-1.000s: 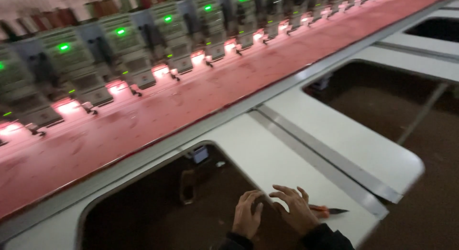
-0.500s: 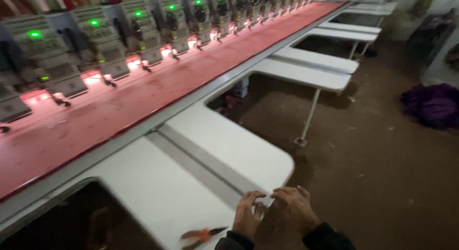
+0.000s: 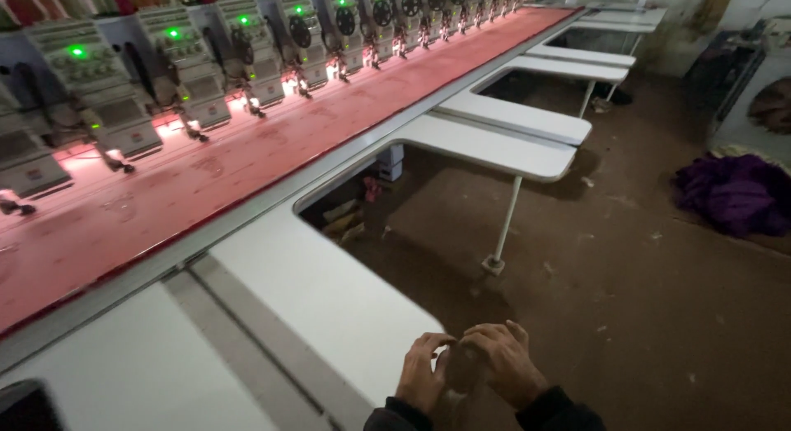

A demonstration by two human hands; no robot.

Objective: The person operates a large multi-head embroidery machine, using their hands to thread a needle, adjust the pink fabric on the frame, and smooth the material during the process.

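Both hands, left hand [image 3: 423, 372] and right hand [image 3: 503, 363], are meeting fingertip to fingertip just off the white table [image 3: 329, 299], possibly pinching something too small to tell.

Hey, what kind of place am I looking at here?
Probably a textile embroidery workshop: a long row of embroidery machine heads with green lights, red fabric stretched beneath them, and white work tables on a bare floor.

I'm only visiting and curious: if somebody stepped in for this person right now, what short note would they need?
Left hand and right hand: together at the corner of the white table leaf, fingers curled round something too small to tell.
Red fabric lies stretched flat under the row of embroidery heads, green lights on.
Purple cloth heap lies on the floor.
Done or left: cannot be told.
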